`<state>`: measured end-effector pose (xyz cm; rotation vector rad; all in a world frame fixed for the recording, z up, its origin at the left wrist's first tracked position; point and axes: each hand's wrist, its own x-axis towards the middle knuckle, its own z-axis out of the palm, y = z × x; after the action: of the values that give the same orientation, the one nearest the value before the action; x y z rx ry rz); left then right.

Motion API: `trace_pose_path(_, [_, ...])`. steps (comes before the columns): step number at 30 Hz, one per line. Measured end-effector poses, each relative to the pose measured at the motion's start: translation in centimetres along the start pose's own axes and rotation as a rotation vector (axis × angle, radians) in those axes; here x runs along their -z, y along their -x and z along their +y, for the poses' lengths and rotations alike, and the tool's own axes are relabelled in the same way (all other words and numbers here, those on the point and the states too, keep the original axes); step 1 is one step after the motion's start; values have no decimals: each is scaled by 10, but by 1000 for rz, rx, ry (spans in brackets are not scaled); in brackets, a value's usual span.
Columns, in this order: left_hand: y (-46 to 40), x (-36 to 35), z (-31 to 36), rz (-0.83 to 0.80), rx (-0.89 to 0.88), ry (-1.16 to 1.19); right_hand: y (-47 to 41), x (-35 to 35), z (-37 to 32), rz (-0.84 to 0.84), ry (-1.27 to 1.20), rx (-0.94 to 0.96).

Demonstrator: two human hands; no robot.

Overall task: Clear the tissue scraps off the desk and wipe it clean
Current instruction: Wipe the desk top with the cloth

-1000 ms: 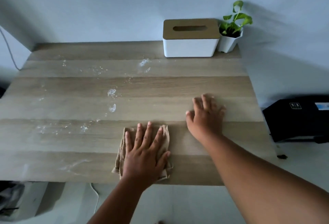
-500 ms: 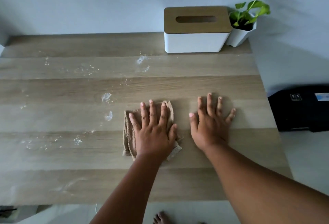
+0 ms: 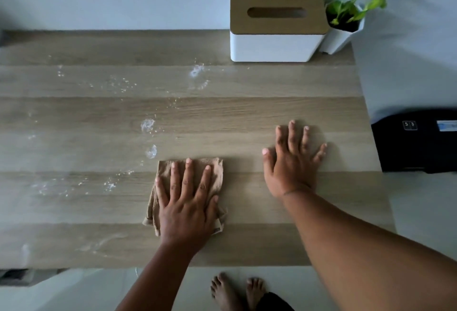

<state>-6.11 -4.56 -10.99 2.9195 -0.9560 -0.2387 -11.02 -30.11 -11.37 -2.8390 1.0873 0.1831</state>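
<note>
Left hand: we see our left hand (image 3: 186, 208) flat on the folded tan cloth (image 3: 214, 171), fingers straight and spread, pressing it to the desk (image 3: 247, 112)
Cloth: near the front edge, about mid-width; its longer side runs front to back, far edge just past our fingertips
Right hand: our right hand (image 3: 291, 162) lies flat on bare wood, fingers splayed, holding nothing, apart from the cloth
Scraps: white tissue scraps (image 3: 148, 125) and specks scatter left of and beyond the cloth
Back right: tissue box (image 3: 274, 46) beside a potted plant (image 3: 346, 23)
Off desk: black device (image 3: 418, 145) at right
</note>
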Motion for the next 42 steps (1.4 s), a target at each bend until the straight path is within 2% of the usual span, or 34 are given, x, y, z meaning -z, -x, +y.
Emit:
trace_pose_path(6, [-62, 9, 38, -56, 305, 67, -2, -2, 0, 15, -15, 3])
trace_pose_path(8, [-82, 11, 55, -39, 326, 112, -2, -2, 0, 27, -22, 7])
trace_pose_path(12, [-91, 9, 74, -38, 76, 82, -3, -2, 1, 28, -20, 5])
trace_pose_path(17, [-49, 0, 53, 64, -232, 151, -3, -1, 0, 19, -14, -1])
trace_pose_path(21, [-18, -4, 13, 99, -294, 149, -2, -1, 2, 21, -24, 8])
trace_pose_path(24, [-23, 2, -2, 98, -148, 123, -2, -2, 2, 32, -21, 6])
trace_pose_path(28, [-78, 12, 11, 53, 275, 123, -3, -1, 1, 26, -28, 5])
trace_pose_path(30, [-108, 15, 25, 24, 334, 137, -3, -1, 1, 30, -32, 6])
trace_pose_path(33, [-137, 17, 48, 22, 189, 143, -2, 0, 0, 39, -28, 7])
trace_pose_path(37, [-119, 14, 60, 46, -155, 129, -3, 0, 0, 21, -11, 12])
trace_pose_path(40, [-85, 9, 39, 70, -383, 114, -4, 2, 0, 16, -15, 4])
trace_pose_path(42, [-68, 7, 15, 110, -413, 106, -3, 2, -1, 15, -27, 2])
